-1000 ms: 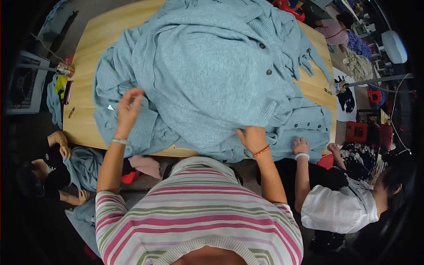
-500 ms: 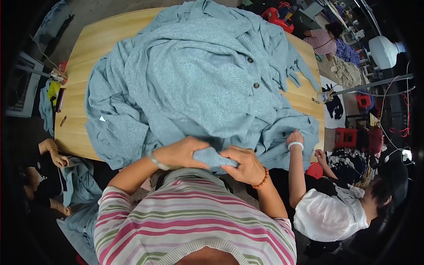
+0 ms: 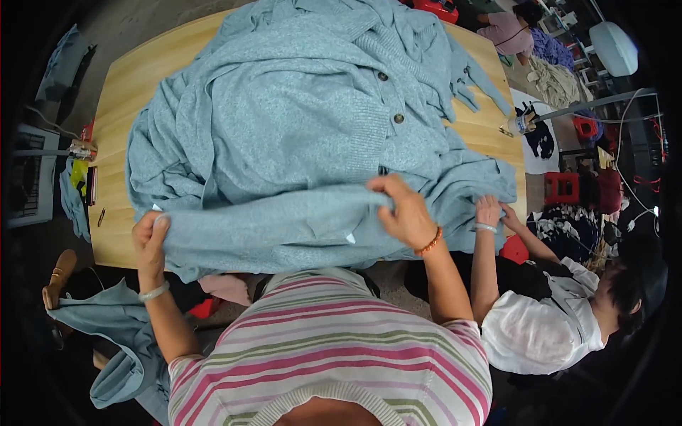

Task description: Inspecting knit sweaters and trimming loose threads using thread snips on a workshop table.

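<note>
Blue-grey knit cardigan (image 3: 284, 234) now stretched along table's near edge (image 3: 114, 245) — our left hand (image 3: 150, 238) and right hand (image 3: 406, 213), bunched together earlier, both clenched on it.

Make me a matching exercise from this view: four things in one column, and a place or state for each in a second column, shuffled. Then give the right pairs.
Things:
1. left hand
2. right hand
3. co-worker's hand
4. dark buttons

Places or states:
A. on the knit garment spread over the middle of the table
B. grips the left end of the folded blue-grey knit piece
C. rests on the pile's right edge, a light band at the wrist
D. holds the right end of the folded piece, an orange bead bracelet at the wrist

Pairs: 1-B, 2-D, 3-C, 4-A
</note>
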### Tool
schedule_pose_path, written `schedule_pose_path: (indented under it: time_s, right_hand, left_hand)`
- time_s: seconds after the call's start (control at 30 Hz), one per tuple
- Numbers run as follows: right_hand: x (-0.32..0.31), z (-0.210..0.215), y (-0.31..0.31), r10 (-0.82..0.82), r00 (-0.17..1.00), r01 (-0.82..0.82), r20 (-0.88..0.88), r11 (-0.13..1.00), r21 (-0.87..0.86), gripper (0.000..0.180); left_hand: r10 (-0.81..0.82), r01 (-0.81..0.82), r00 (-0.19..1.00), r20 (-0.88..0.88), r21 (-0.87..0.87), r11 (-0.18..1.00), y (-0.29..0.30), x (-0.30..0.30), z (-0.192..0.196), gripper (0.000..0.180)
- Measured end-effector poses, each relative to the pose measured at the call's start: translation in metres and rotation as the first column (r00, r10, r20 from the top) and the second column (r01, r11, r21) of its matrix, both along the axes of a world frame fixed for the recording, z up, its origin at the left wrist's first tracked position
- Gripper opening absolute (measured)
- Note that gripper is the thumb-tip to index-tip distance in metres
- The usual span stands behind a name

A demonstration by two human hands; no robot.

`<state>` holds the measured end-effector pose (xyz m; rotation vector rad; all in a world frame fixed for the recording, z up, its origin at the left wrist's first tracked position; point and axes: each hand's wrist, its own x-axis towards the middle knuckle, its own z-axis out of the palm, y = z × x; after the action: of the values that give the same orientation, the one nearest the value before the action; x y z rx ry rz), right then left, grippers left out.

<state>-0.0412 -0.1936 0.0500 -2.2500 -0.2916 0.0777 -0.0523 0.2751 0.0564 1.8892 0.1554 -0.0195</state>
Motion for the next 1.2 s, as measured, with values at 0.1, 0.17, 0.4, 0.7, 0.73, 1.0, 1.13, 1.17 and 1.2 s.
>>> schedule_pose_path:
  time_s: [0.1, 0.17, 0.4, 0.7, 0.73, 1.0, 1.13, 1.17, 1.2]
  right_hand:
    - [0.026, -0.023, -0.022, -0.022, 1.0, 0.021, -0.008, 0.994, -0.103, 0.047]
    - [0.035, -0.044, -0.033, 0.032, 0.992, -0.037, -0.122, 0.998, -0.043, 0.055]
    - [0.034, -0.059, 0.004, 0.019, 0.983, 0.008, 0.184, 0.99, -0.143, 0.06]
    - [0.02, -0.095, 0.023, 0.081, 0.976, -0.037, 0.203, 0.977, -0.211, 0.044]
    - [0.018, -0.106, 0.027, 0.08, 0.977, -0.034, 0.196, 0.973, -0.228, 0.042]
    - [0.035, -0.113, 0.02, 0.042, 0.999, -0.046, 0.025, 0.976, 0.212, 0.022]
    - [0.037, -0.085, -0.043, 0.248, 0.848, 0.165, -0.468, 0.716, 0.678, 0.022]
    - [0.04, -0.081, -0.057, 0.277, 0.807, 0.208, -0.521, 0.693, 0.69, 0.021]
    - [0.048, -0.07, -0.065, 0.212, 0.77, 0.235, -0.602, 0.782, 0.577, 0.02]
  left_hand:
    - [0.01, -0.017, 0.999, 0.035, 0.205, 0.979, -0.01, 0.03, -0.044, 0.019]
    - [0.001, -0.013, 0.999, 0.035, 0.336, 0.942, -0.009, 0.043, -0.071, 0.021]
    - [-0.079, 0.113, 0.993, -0.083, 0.601, 0.792, -0.043, 0.056, -0.067, 0.022]
    - [-0.07, 0.089, 0.996, -0.054, 0.624, 0.776, -0.052, 0.063, -0.076, 0.016]
    - [-0.035, 0.066, 0.997, -0.064, 0.593, 0.803, -0.05, 0.061, -0.076, 0.016]
    - [-0.029, 0.095, 0.992, -0.127, 0.558, 0.824, -0.038, 0.056, -0.064, 0.014]
    - [-0.059, 0.197, 0.964, -0.26, 0.545, 0.815, -0.03, 0.054, -0.06, 0.015]
    - [-0.135, 0.256, 0.953, -0.273, 0.476, 0.841, -0.026, 0.056, -0.062, 0.015]
    - [-0.12, 0.247, 0.939, -0.323, 0.389, 0.887, -0.034, 0.063, -0.058, 0.014]
